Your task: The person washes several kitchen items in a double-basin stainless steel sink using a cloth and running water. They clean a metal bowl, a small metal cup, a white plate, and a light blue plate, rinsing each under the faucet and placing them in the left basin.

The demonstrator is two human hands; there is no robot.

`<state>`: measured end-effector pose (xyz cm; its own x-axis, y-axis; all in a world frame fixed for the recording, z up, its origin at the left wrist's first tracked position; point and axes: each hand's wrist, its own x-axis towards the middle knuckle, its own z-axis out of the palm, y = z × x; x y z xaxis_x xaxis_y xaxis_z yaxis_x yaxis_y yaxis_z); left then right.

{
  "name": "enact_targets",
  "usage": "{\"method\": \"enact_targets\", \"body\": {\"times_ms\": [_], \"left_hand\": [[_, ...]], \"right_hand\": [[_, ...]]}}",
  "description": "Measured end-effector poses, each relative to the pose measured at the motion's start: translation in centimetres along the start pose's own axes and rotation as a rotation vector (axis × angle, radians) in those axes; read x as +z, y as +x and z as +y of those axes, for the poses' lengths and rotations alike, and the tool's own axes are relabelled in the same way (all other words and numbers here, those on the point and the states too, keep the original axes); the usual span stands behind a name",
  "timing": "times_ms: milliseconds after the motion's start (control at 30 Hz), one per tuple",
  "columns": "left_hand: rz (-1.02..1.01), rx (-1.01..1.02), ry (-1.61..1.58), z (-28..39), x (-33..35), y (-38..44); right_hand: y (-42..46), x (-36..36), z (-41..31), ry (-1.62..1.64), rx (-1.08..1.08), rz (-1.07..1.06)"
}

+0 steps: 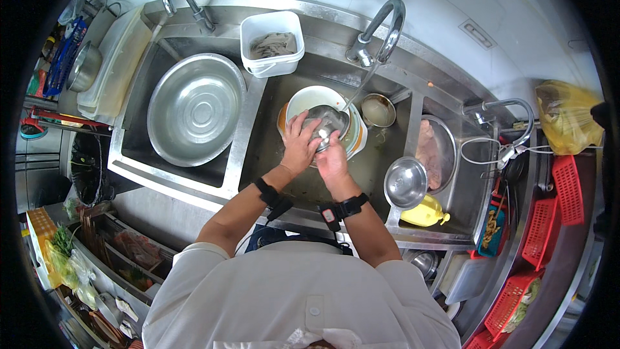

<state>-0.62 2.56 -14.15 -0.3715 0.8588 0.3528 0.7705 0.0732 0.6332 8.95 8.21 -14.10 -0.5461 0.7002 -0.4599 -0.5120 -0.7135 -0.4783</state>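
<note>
Both my hands are at a small stainless steel bowl point(331, 115) over the middle sink basin point(271, 174). My left hand point(299, 141) lies with spread fingers across its near left side. Palm up, my right hand point(333, 159) grips the rim from the near side. A stream of water from the middle faucet point(391, 24) falls at the bowl's far right edge. Under it are a white bowl point(310, 95) and stacked dishes with an orange band point(359, 144), partly hidden by the hands and the steel bowl. A small round bowl point(378, 110) stands to the right, holding cloudy liquid.
A large metal basin point(201, 111) fills the left sink. A white bucket point(271, 65) with grey cloth stands behind the divider. At right are a metal bowl point(406, 183), a basin with pale raw meat point(429, 155) and a yellow bottle point(422, 211). Red baskets point(542, 232) line the right side.
</note>
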Motion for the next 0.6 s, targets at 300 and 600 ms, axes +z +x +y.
{"method": "enact_targets", "body": {"times_ms": [300,600], "left_hand": [[-0.104,0.125,-0.301,-3.8,-2.1,-0.9],[-0.205,-0.336,-0.233,-8.6,-8.2,-6.3]], "right_hand": [[-0.7,-1.1,-5.5,0.060,0.083,0.064],[4.5,-0.9,-7.0,-0.221,-0.088,0.326]]}}
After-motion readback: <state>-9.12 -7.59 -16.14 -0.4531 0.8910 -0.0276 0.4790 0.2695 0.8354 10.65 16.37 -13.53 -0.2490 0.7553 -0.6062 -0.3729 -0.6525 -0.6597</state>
